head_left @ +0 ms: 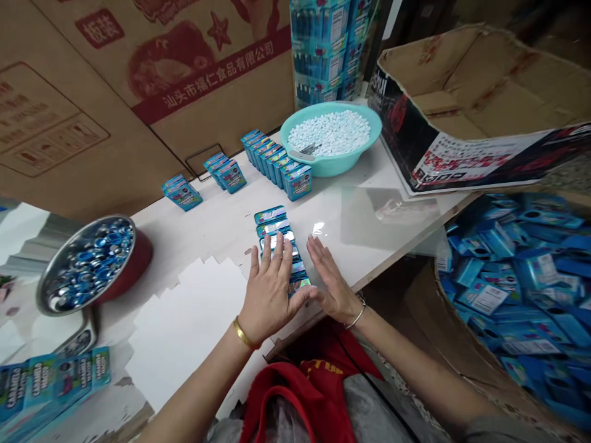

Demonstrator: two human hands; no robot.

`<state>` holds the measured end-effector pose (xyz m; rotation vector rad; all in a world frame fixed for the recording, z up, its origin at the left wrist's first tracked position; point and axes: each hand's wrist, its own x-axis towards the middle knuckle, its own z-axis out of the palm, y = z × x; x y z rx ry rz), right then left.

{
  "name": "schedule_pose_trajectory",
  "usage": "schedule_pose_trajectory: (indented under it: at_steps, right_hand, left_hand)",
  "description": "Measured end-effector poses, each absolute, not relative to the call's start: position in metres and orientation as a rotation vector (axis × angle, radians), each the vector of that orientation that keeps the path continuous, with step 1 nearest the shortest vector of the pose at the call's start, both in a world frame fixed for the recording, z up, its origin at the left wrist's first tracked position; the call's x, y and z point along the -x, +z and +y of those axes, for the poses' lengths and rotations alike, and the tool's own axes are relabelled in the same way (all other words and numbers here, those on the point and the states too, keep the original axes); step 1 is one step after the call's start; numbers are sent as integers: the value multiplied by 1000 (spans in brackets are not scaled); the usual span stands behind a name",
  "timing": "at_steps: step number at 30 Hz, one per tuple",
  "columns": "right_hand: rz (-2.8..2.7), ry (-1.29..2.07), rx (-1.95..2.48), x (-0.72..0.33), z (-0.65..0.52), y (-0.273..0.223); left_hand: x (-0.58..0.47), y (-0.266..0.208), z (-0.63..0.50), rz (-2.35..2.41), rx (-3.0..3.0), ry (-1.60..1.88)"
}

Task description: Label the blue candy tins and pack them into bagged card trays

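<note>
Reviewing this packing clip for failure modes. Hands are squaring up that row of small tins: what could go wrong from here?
1. The left hand lies flat on the row of tins, the right hand beside it; the near end sits close to the table edge, so a push could tip tins off.
2. The clear film alongside could catch under sliding tins.
</note>
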<state>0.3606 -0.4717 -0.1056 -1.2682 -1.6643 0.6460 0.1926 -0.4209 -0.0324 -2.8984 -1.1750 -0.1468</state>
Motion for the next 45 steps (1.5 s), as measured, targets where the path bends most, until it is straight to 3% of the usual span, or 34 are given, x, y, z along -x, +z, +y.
schedule_pose_trajectory:
  at_steps: [6, 10, 14, 19, 24, 27, 29, 31, 35, 39, 42, 45]
  right_hand:
    - [-1314, 424, 1700, -427, -412, -123]
    - [-1257, 212, 2141, -466, -378, -142]
    - [-1287, 203, 2349, -485, -375, -165]
    - [-1306, 192, 2321, -494, -371, -179]
    - [-1309, 271, 2139, -506, -366, -171]
    - [-1367, 274, 2029, -515, -383, -163]
    - [-1465, 231, 1850, -522, -403, -156]
    - [-1582, 145, 1663, -527, -427, -148]
    - [-1738, -30, 1606, -526, -465, -129]
    - [-1566, -60, 1698, -503, -490, -115]
    - [-1435, 208, 1664, -480, -505, -112]
    - [-1321, 634, 1495, -469, -513, -115]
  left_hand:
    - [-198, -38, -413, -1179, 2904, -44]
    - [-194, -40, -411, -1209, 2908, -97]
    - [-192, -34, -417, -1191, 2947, -287]
    - [-209, -8, -450, -1003, 3173, -741]
    - [-254, -21, -478, -1059, 3640, -871]
    - [-286, -50, -472, -1802, 3495, -1379]
    - [-308, -65, -461, -2415, 3035, -1800]
    - [-327, -75, -450, -2837, 2650, -1999]
    - [-351, -90, -440, -3165, 2691, -1916]
    - [-359, -103, -445, -3098, 2542, -2118]
    - [-359, -103, -448, -2984, 2615, -2162]
    - [-356, -94, -451, -2834, 2875, -1974]
